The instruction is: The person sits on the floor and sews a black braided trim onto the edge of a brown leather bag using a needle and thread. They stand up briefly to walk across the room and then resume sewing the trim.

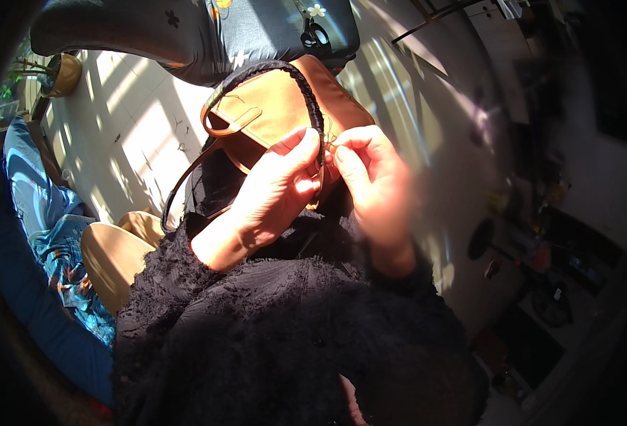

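A tan leather bag (pixel 276 101) lies on my lap, one strap wrapped in dark cloth (pixel 309 96) arching over it. My left hand (pixel 279 186) grips the lower right part of this wrapped strap between thumb and fingers. Just right of it, the thumb and forefinger of my right hand (pixel 369 170) pinch thin dark thread (pixel 330 139) beside the strap. Whether a needle is there I cannot tell. Another brown strap (pixel 185 175) loops at the left of the bag.
Black-handled scissors (pixel 313 34) lie on a dark flowered cushion (pixel 271 32) beyond the bag. A potted plant (pixel 63 74) stands at the upper left. Blue bedding (pixel 52 213) and a light wooden chair part (pixel 111 261) are at left. Loose thread scraps (pixel 182 146) lie on the sunlit floor.
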A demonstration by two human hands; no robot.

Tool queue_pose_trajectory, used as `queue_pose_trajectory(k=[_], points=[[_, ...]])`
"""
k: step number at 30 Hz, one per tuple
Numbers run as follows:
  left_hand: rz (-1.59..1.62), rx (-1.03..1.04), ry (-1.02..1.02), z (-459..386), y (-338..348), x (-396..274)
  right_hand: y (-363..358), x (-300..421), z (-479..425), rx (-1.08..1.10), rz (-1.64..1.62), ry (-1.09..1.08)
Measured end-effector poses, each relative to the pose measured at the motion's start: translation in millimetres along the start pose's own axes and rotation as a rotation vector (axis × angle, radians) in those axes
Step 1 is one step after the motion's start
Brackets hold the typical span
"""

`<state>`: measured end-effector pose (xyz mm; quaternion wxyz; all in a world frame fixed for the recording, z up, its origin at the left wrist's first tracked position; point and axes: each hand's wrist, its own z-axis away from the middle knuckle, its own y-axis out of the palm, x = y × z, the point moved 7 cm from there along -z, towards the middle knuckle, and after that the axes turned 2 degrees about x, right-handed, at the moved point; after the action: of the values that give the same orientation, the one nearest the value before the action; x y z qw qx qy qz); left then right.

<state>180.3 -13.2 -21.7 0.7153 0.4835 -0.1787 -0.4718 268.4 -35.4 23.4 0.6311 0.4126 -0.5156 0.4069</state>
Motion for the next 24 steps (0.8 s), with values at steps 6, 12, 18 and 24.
queue_pose_trajectory(k=[6,12,18,24], points=[[-0.006,0.021,0.003,4,-3,1,-25,22,-12,-0.137,-0.043,-0.098],[-0.022,0.036,0.027,1,-4,0,-30,16,-11,-0.129,-0.106,-0.051],[-0.003,0.019,0.021,0,0,1,-36,18,-14,-0.184,0.078,-0.105],[0.005,0.029,0.01,0,1,1,-47,12,-19,-0.114,0.478,-0.057]])
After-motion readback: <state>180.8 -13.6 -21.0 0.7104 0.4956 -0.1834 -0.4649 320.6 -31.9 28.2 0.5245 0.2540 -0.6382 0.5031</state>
